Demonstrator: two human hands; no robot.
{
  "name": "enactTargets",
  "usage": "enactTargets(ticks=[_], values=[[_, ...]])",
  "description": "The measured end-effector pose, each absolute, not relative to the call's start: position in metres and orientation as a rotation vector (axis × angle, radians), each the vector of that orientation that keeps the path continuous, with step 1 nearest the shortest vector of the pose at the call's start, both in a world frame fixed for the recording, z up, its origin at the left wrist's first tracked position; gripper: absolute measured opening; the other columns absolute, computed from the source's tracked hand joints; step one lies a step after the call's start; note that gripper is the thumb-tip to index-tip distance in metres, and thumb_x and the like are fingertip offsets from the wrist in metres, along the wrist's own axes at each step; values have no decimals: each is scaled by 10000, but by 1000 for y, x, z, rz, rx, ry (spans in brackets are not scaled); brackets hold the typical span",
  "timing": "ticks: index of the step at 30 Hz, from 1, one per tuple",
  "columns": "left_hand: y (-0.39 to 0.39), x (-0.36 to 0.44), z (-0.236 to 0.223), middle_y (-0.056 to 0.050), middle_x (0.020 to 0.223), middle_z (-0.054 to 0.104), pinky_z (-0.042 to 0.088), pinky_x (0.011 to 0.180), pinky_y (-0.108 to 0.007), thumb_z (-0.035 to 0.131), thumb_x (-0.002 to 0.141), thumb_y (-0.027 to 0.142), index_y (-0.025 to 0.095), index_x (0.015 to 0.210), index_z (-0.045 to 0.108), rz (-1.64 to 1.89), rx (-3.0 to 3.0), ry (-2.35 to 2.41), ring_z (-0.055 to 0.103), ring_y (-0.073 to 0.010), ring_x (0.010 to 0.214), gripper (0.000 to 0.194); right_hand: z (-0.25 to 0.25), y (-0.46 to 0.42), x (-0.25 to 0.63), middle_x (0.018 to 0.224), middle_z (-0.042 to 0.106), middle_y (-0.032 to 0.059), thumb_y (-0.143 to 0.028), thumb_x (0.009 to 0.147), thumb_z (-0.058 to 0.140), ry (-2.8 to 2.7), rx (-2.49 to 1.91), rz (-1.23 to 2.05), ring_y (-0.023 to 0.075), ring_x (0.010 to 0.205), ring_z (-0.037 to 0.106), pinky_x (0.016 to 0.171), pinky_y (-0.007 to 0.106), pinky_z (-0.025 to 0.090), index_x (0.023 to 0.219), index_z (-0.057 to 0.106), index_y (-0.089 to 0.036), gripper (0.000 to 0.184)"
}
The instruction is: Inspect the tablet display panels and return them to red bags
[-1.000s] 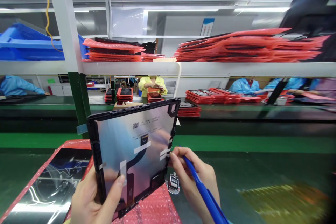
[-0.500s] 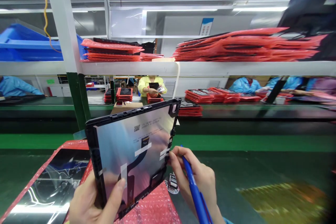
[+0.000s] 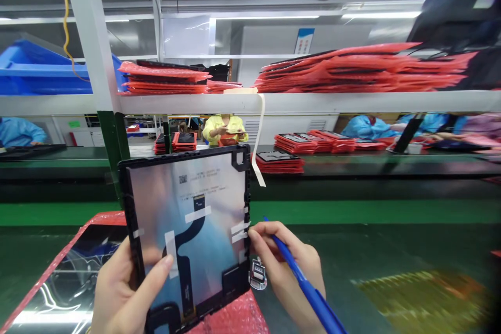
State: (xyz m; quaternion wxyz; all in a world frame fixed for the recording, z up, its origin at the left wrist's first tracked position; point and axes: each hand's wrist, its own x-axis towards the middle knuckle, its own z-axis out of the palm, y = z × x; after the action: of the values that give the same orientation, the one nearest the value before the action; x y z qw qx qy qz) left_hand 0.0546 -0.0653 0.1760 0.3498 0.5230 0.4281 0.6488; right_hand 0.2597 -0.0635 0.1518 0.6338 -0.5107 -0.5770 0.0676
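My left hand (image 3: 121,287) grips a tablet screen panel (image 3: 219,250) by its lower left edge, thumb on the back face, fingers behind. The panel is upright, its silvery back towards me, in a black frame. A black flex cable (image 3: 186,276) runs down it, with white tape strips across. My right hand (image 3: 293,261) holds a blue pen (image 3: 309,292) slanting across the palm. Its thumb and forefinger are pinched at the panel's right edge, beside short white tape strips (image 3: 238,232). Whether they grip a strip's end, I cannot tell.
Red bubble wrap (image 3: 238,313) lies under the panel, and a glossy dark screen (image 3: 74,282) at left. A small metal-and-white object (image 3: 258,273) is beside my right hand. A pale strip (image 3: 258,151) hangs from the shelf (image 3: 188,103). Co-workers sit across the bench.
The panel has turned to face me more squarely, and its right edge has shifted left. My right hand stays at that edge, the pen tilting lower.
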Motion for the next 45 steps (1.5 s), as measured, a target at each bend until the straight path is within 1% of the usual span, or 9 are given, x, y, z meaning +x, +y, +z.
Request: enactTargets(ticks=[5,11,14,18,25,29,34,38,45], values=[[-51,44,179,13,607,616,457,495,-196,777,687,347,209,757,673,1485,1285,927,538,-135,543,187,154,-63,262,495,630,-17,-384,784,700,-1153,-1059,538,137,450,603,460,196,509,670,659,-203,218],[-41,43,183,53,551,536,435,466,-181,790,663,287,206,958,689,1366,1199,807,468,-93,468,323,156,-66,264,551,678,15,-416,768,719,-1038,-854,887,144,462,622,459,211,532,780,743,-202,215],[-39,44,183,31,587,579,437,467,-185,785,666,280,195,922,694,1373,1177,797,511,-109,502,285,153,-68,267,527,664,16,-449,738,734,-1082,-865,852,165,480,633,488,246,554,827,762,-214,253],[-38,45,183,36,576,566,429,459,-182,795,652,264,184,915,686,1353,1127,788,496,-99,489,296,151,-68,270,509,604,-15,-384,709,774,-1145,-953,740,116,443,551,435,196,493,702,746,-212,175],[-39,46,184,38,576,555,428,468,-189,801,656,271,185,931,672,1324,1108,780,493,-102,500,315,152,-67,269,598,667,18,-405,791,696,-1146,-837,908,157,537,632,505,229,524,727,733,-214,206],[-39,45,182,60,569,488,434,483,-181,790,676,282,196,892,665,1335,1147,808,464,-94,514,264,150,-69,266,511,522,-30,-407,790,687,-1241,-977,686,121,468,447,448,228,401,811,713,-205,204],[-38,46,180,48,617,526,481,558,-198,768,708,299,200,933,664,1329,1214,840,507,-106,564,267,152,-69,259,493,347,-72,-392,833,627,-1317,-1121,571,101,478,266,442,235,257,701,604,-204,231],[-36,47,181,40,622,547,483,552,-204,779,691,294,195,945,675,1337,1198,829,525,-115,574,291,148,-64,259,507,337,-73,-415,833,634,-1279,-1137,552,102,501,256,474,246,242,676,571,-204,271],[-30,44,183,74,547,463,451,471,-192,816,627,235,210,919,686,1309,1042,767,496,-98,488,321,143,-57,268,581,454,-36,-443,738,750,-1153,-869,899,93,526,343,468,216,282,671,699,-202,255]])
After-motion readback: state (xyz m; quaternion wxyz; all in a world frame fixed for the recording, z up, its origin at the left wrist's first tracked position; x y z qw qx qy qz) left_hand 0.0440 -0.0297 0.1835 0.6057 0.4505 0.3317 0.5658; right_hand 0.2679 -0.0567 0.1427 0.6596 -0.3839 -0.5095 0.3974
